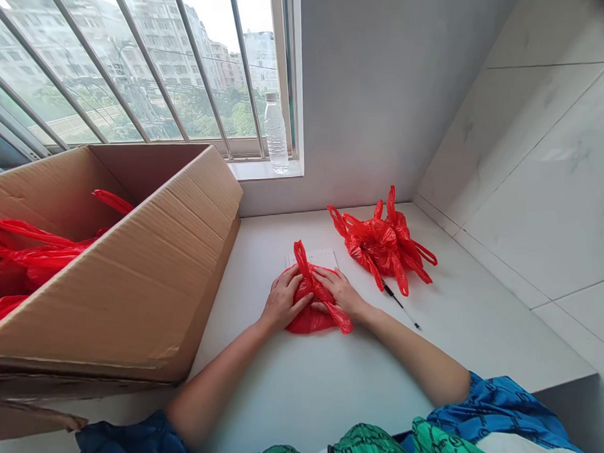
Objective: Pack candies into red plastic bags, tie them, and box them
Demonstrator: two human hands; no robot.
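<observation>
A small red plastic bag (pixel 310 316) lies on the white counter (pixel 339 378) in front of me, on top of a white sheet of paper (pixel 319 258). My left hand (pixel 281 301) presses on the bag's left side with its fingers curled over it. My right hand (pixel 341 290) grips the right side and one of the bag's handle strips, which crosses between both hands. A pile of tied red bags (pixel 380 243) sits just beyond my right hand.
A large open cardboard box (pixel 134 287) holding more red bags (pixel 23 259) fills the left side. A black pen (pixel 401 305) lies right of my right hand. A clear water bottle (pixel 276 133) stands on the window sill. Tiled wall rises at the right.
</observation>
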